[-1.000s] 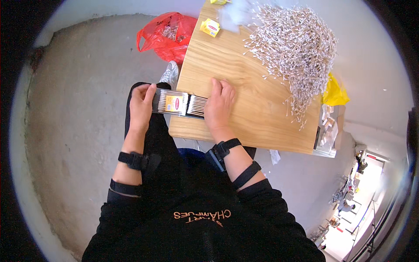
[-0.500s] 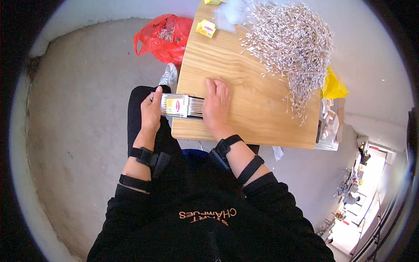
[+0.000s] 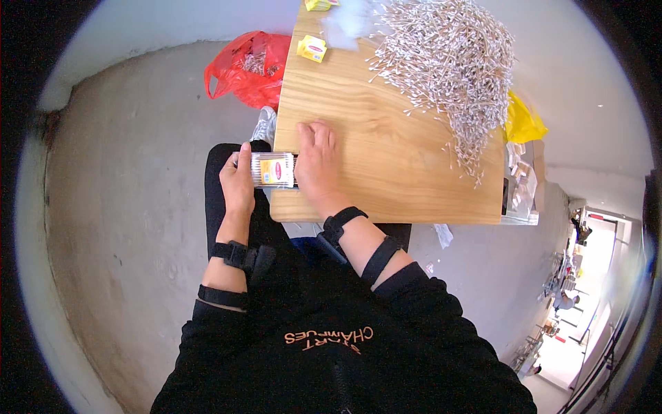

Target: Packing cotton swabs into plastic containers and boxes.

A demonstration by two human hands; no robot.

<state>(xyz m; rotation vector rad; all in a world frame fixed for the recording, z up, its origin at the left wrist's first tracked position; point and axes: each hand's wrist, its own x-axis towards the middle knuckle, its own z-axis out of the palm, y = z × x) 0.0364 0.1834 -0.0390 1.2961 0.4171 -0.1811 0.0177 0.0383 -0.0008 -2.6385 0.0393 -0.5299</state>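
My left hand [image 3: 238,178] is closed on the left end of a clear plastic packet [image 3: 274,170] with a yellow label and a row of cotton swabs inside, its thumb on top. The packet juts past the table's left edge, above my lap. My right hand [image 3: 318,162] is curled against the packet's right end, at the table's near left corner. A narrow strip of a dark tray with cotton swabs [image 3: 296,170] shows between that hand and the packet; my palm hides the rest. A large heap of loose cotton swabs [image 3: 452,65] covers the far right of the table.
The wooden table [image 3: 386,172] carries small yellow-labelled packs [image 3: 312,48] and thin clear plastic [image 3: 347,29] at the far left. Beside it, a red bag [image 3: 252,72] with swabs stands on the floor. A yellow bag [image 3: 524,121] and a clear box [image 3: 520,190] adjoin the right edge.
My right hand has moved left toward the packet, covering most of the dark tray and swabs that showed between them. My left hand stays on the packet. The view has shifted slightly.
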